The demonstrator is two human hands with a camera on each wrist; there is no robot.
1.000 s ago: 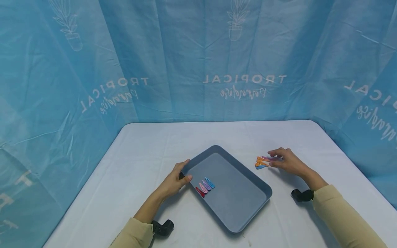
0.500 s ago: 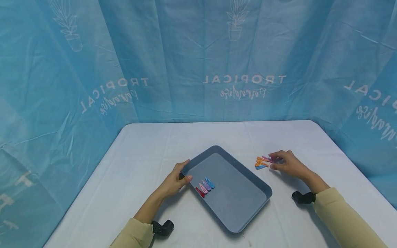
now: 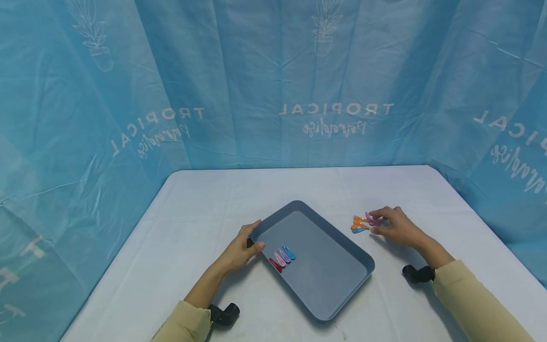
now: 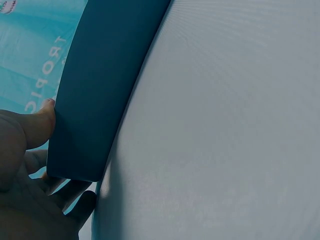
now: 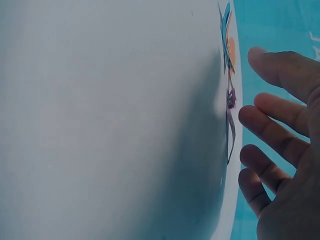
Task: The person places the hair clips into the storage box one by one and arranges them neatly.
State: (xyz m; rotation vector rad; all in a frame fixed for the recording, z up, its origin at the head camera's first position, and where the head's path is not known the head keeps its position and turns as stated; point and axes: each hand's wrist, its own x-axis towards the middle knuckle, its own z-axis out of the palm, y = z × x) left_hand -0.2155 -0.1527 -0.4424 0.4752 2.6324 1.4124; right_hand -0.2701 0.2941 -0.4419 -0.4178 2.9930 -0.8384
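Observation:
My left hand (image 3: 236,251) holds the left corner of a grey-blue tray (image 3: 350,249), with the thumb over its rim and the other fingers round the outside. In the left wrist view the tray's side wall (image 4: 105,75) stands beside that thumb. Inside the tray lies a row of snap hair clips: red (image 3: 275,265), pink (image 3: 279,259), purple (image 3: 284,255) and blue (image 3: 289,252). My right hand (image 3: 397,227) hovers with spread, bent fingers at purple hair clips (image 3: 370,218) on the table. Orange hair clips (image 3: 360,222) and a blue hair clip (image 3: 358,230) lie against them.
A white cloth covers the table (image 3: 213,199). Blue printed curtains (image 3: 256,85) hang behind it and on both sides. A black wrist camera (image 3: 226,314) is strapped to the left wrist, and another black wrist camera (image 3: 418,274) to the right.
A purple hair clip has turned and moved slightly away from the orange ones by my right fingertips. My right hand has shifted only a little; my left hand and the tray stay put.

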